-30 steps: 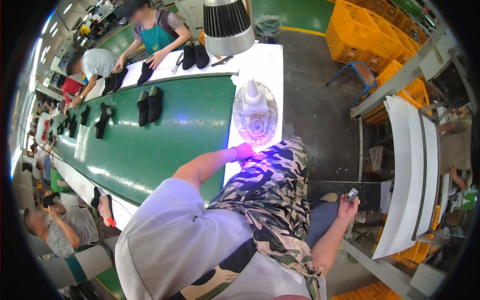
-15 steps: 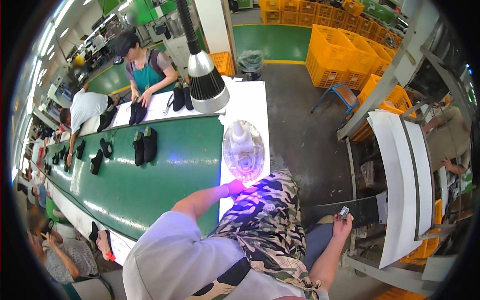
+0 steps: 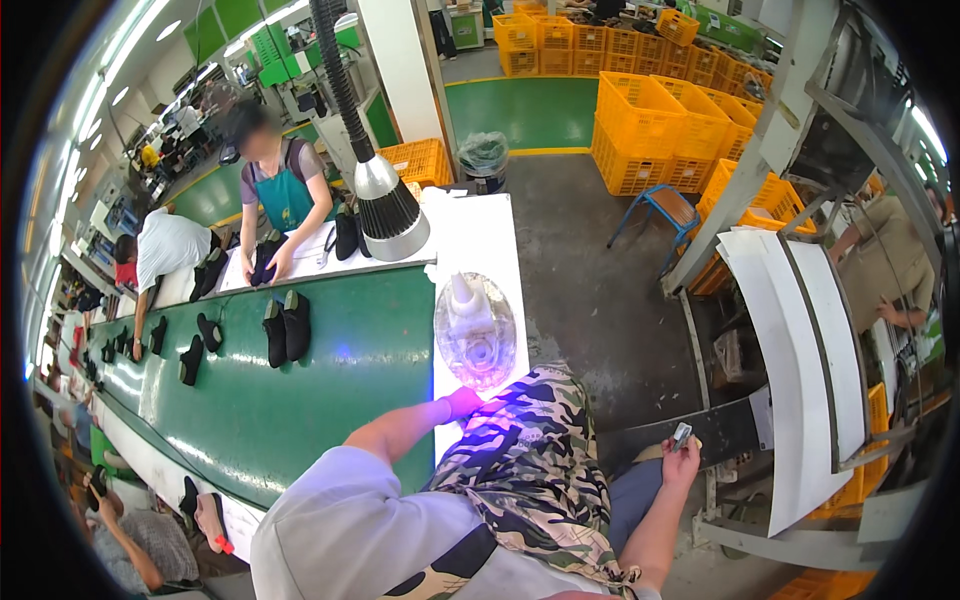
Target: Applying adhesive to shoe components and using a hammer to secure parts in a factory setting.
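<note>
My left hand [image 3: 463,403] rests at the near edge of the white bench top [image 3: 500,225], under purple light. Its fingers are hidden by glare and the camouflage apron [image 3: 520,435]. Just beyond it stands a clear rounded container [image 3: 478,358] with a white nozzle-topped bottle [image 3: 466,305] in it. Off to the right, low beside my leg, my right hand [image 3: 681,464] pinches a small silver-grey object [image 3: 682,435] whose kind I cannot make out. Several black shoes [image 3: 297,327] sit on the green conveyor belt [image 3: 350,400] to the left.
A black lamp [image 3: 392,215] on a flexible neck hangs over the bench. Across the belt a co-worker [image 3: 285,190] handles black shoes. At right stand a white panel [image 3: 775,370] on a metal frame, a blue-legged stool [image 3: 660,215] and stacked yellow crates [image 3: 650,130].
The view has tilted up slightly, so the bench and belt sit lower. My hands keep nearly the same poses. The co-worker opposite has lifted their head and shifted the shoes in their hands.
</note>
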Demonstrator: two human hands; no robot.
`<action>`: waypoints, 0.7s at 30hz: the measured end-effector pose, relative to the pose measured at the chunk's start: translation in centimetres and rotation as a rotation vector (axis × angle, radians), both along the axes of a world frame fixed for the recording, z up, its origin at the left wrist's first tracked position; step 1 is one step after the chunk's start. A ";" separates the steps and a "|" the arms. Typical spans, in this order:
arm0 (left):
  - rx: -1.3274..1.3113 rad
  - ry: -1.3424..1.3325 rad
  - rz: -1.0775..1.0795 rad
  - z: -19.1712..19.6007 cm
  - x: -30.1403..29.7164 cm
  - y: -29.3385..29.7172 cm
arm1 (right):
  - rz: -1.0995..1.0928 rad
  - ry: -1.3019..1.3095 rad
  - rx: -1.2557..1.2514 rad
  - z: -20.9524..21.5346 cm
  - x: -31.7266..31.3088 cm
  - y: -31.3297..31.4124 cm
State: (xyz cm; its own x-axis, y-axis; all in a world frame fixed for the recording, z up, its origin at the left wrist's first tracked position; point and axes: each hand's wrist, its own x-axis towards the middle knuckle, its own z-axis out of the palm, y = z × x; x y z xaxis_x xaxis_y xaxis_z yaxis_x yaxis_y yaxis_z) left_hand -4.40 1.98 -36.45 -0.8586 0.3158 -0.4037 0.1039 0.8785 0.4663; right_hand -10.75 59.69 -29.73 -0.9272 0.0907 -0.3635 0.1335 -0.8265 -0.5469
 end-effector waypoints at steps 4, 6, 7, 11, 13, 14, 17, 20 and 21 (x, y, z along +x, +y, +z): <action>0.119 -0.140 0.201 -1.6 0.2 -0.3 | 0.006 0.005 0.003 0.3 -0.1 -0.2; 0.129 -0.136 0.250 -2.1 0.5 -0.5 | 0.007 0.004 -0.001 0.3 0.0 -0.1; 0.131 -0.137 0.245 -1.9 0.5 -0.2 | 0.009 0.006 0.001 0.1 0.2 0.2; -0.043 0.090 -0.007 0.7 1.1 0.8 | -0.002 -0.018 0.002 -0.6 0.9 0.7; 0.039 -0.004 0.105 1.8 1.8 1.3 | -0.004 -0.020 0.003 -0.8 1.5 0.7; 0.048 -0.027 0.144 2.3 1.7 1.7 | -0.008 -0.015 0.005 -0.8 1.6 0.9; 0.090 -0.058 0.206 2.6 1.4 2.3 | 0.034 -0.032 -0.064 -2.2 0.9 1.9; 0.128 -0.101 0.347 3.3 0.3 1.6 | -0.043 -0.035 -0.078 -1.3 -0.9 0.6; 0.139 -0.136 0.384 3.7 -0.4 1.7 | 0.013 0.042 -0.121 -1.2 -1.1 1.2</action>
